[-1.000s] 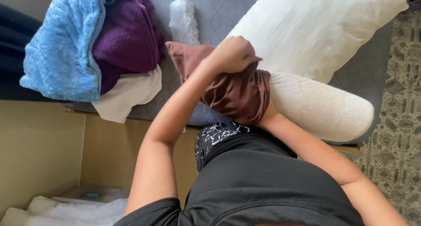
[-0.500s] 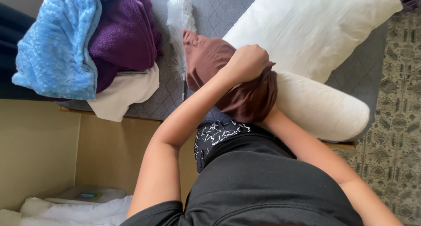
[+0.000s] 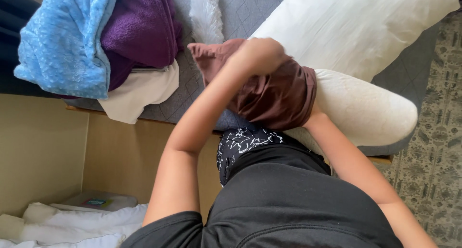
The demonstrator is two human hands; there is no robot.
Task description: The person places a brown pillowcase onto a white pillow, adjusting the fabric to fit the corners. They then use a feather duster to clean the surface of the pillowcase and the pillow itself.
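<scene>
Two white pillows lie on the grey bed (image 3: pixel 250 12): a large pillow (image 3: pixel 356 26) far right, a smaller pillow (image 3: pixel 365 108) nearer. One brown pillowcase (image 3: pixel 274 94) covers its left end; the left hand (image 3: pixel 260 55) grips the cloth, the right hand is hidden inside, so I cannot tell its state. Far left lie one blue blanket (image 3: pixel 67 41), one purple blanket (image 3: pixel 139 26). Patterned rug (image 3: pixel 433 132) right

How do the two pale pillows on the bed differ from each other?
The small cream pillow is narrow and rounded; the big white pillow is broad and flat. The small cream pillow has a brown cover pulled over one end, gripped by the left hand; the big white pillow lies bare and untouched behind it. The small one looks nubbly, the big one smooth. Both rest on the grey mattress.
</scene>
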